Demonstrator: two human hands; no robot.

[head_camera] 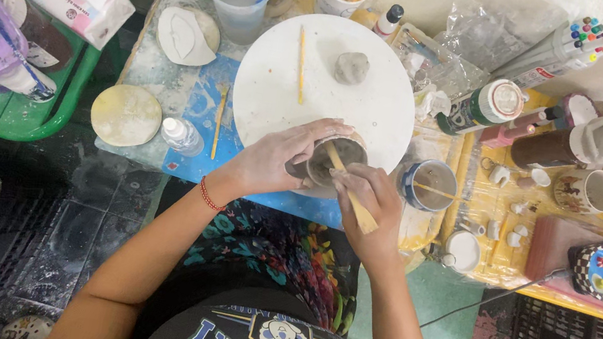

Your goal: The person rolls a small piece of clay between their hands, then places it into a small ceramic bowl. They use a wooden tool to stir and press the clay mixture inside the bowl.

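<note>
A small grey clay cup (342, 154) sits at the near edge of the round white board (282, 86) on the tabletop (171, 76). The left hand (279, 159) wraps its grip around the cup's left wall, fingers curled over the rim. The right hand (370, 205) grips a wooden tool (350, 192), closed tight around its handle, the tip dipping inside the cup. A grey clay lump (351, 67) and a thin wooden stick (301, 65) lie farther back on the board.
</note>
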